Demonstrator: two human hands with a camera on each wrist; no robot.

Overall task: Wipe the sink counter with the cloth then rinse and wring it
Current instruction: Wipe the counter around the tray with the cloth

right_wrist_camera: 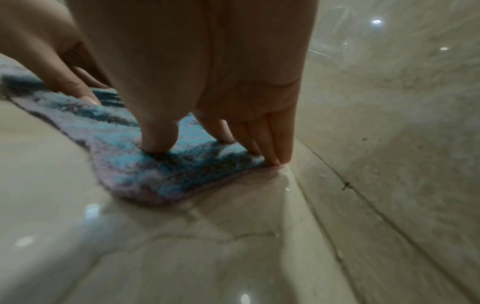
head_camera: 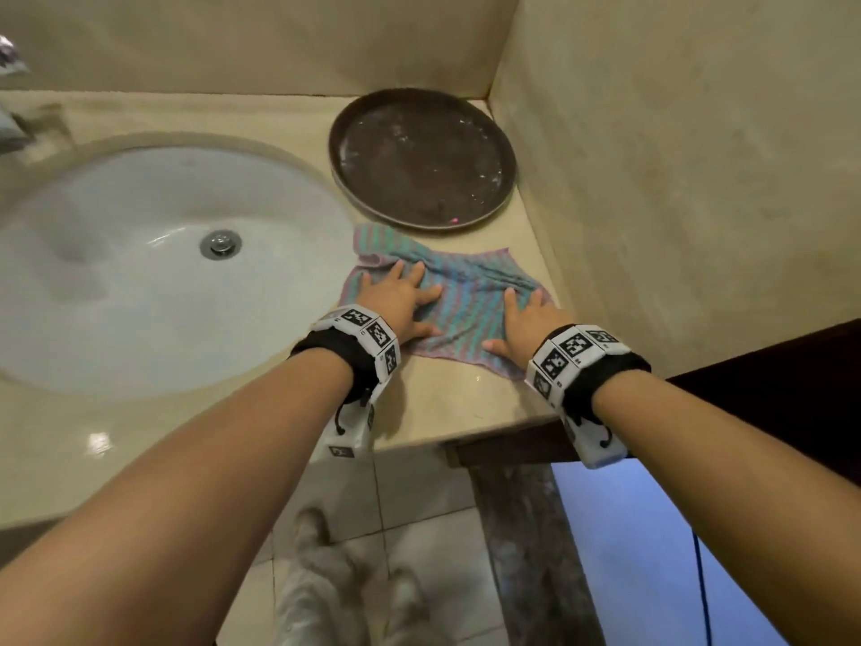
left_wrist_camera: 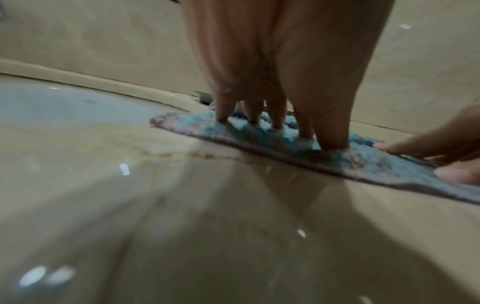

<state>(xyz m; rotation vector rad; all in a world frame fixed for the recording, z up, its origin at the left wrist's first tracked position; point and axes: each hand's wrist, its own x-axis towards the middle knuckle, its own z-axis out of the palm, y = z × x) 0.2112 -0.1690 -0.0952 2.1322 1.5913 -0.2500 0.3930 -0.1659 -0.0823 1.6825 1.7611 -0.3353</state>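
A blue-and-pink striped cloth [head_camera: 466,296] lies spread on the beige counter [head_camera: 447,403], right of the white sink basin [head_camera: 153,272]. My left hand [head_camera: 400,296] presses flat on the cloth's left part, fingers spread and straight. My right hand [head_camera: 524,319] presses flat on its right part near the side wall. In the left wrist view the left fingertips [left_wrist_camera: 275,123] dig into the cloth [left_wrist_camera: 363,162]. In the right wrist view the right hand's thumb and fingers [right_wrist_camera: 272,152] press the cloth [right_wrist_camera: 166,172] down at the wall's foot.
A round dark brown tray [head_camera: 421,156] sits on the counter in the back corner, just behind the cloth. A wall [head_camera: 675,156] bounds the counter on the right. A tap [head_camera: 11,62] shows at the far left. The counter's front edge [head_camera: 442,440] is near my wrists.
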